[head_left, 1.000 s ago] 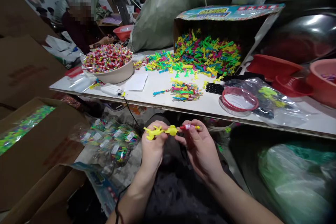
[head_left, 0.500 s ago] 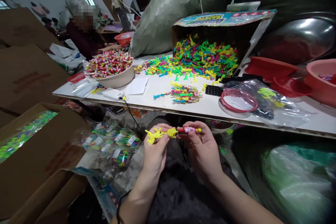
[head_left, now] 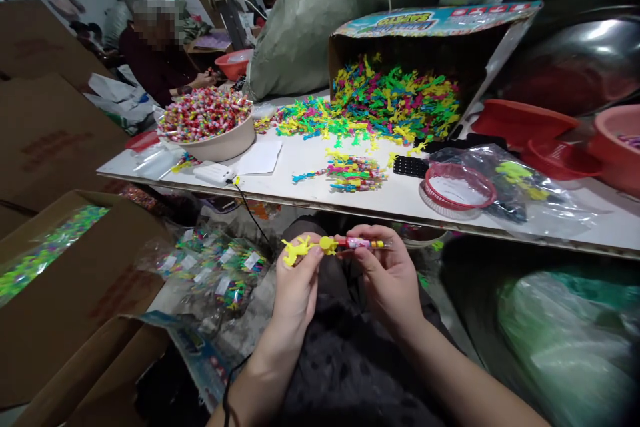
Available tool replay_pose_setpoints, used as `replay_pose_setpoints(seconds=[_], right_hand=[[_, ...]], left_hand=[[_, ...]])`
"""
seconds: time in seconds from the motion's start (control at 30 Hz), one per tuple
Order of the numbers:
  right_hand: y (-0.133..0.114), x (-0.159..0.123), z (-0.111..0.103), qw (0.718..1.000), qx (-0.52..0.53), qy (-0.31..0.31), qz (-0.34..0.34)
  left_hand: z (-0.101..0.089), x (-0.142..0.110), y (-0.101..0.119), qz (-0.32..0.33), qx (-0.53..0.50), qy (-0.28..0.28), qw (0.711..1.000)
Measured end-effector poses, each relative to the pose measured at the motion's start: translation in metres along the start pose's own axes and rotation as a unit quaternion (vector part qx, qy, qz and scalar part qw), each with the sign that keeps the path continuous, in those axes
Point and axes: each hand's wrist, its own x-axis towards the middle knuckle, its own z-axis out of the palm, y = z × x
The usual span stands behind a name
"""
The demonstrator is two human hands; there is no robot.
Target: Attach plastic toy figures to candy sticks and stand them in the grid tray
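Observation:
Above my lap, my left hand (head_left: 299,277) pinches a yellow plastic toy figure (head_left: 296,251) between thumb and fingers. My right hand (head_left: 390,273) is closed on a small tube (head_left: 359,243) with a red end, a printed middle and yellow pieces inside. The figure's round right part meets the red end of the tube; whether they are joined I cannot tell. On the table ahead lies a small pile of tubes with figures attached (head_left: 356,174). Behind it, loose coloured figures (head_left: 395,103) spill from an open box (head_left: 390,25).
A cream basin (head_left: 220,145) full of small tubes stands on the table's left. To the right are a red basket (head_left: 457,190), a plastic bag with figures (head_left: 530,190) and red basins (head_left: 525,123). Cartons (head_left: 125,260) and bagged toys (head_left: 210,267) lie at lower left. Another person (head_left: 150,53) sits behind.
My hands have come closer together, bringing the tube's red end against the yellow figure's round part. The view has tilted slightly. The pile on the table looks the same.

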Motion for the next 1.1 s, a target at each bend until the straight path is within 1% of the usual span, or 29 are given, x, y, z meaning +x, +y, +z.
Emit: replay_pose_setpoints(seconds=[0.17,0.27,0.33,0.43,0.6,0.7,0.77,0.83,0.9,1.0,1.03,1.1], right_hand=[[-0.003,0.004,-0.003,0.999,-0.043,-0.010,-0.001],[-0.004,0.006,-0.007,0.996,-0.089,-0.014,0.008],[-0.003,0.007,-0.010,0.994,-0.107,-0.017,0.000],[0.000,0.007,-0.012,0.992,-0.128,-0.020,-0.010],[0.005,0.005,-0.016,0.989,-0.147,-0.010,-0.008],[0.009,0.007,-0.021,0.988,-0.155,-0.009,0.011],[0.013,0.012,-0.026,0.986,-0.163,-0.015,0.038],[0.018,0.020,-0.034,0.982,-0.173,-0.022,0.070],[0.025,0.028,-0.044,0.978,-0.184,-0.017,0.096],[0.038,0.038,-0.061,0.968,-0.220,0.007,0.120],[0.043,0.040,-0.067,0.962,-0.242,0.003,0.127],[0.049,0.044,-0.077,0.942,-0.312,-0.031,0.120]], left_hand=[[-0.001,0.001,0.004,-0.027,0.011,0.011,1.000],[-0.004,0.003,0.004,-0.045,0.034,0.000,0.998],[-0.006,0.005,0.003,-0.058,0.041,-0.011,0.997],[-0.008,0.006,0.001,-0.077,0.033,-0.017,0.996],[-0.008,0.006,-0.003,-0.104,0.015,-0.014,0.994],[-0.010,0.009,-0.009,-0.106,0.007,-0.017,0.994],[-0.012,0.013,-0.015,-0.105,0.003,-0.016,0.994],[-0.016,0.020,-0.022,-0.124,-0.006,-0.022,0.992],[-0.022,0.026,-0.028,-0.164,-0.018,-0.040,0.986],[-0.035,0.036,-0.037,-0.217,-0.028,-0.089,0.972],[-0.040,0.039,-0.041,-0.227,-0.032,-0.108,0.967],[-0.050,0.043,-0.049,-0.242,-0.049,-0.144,0.958]])
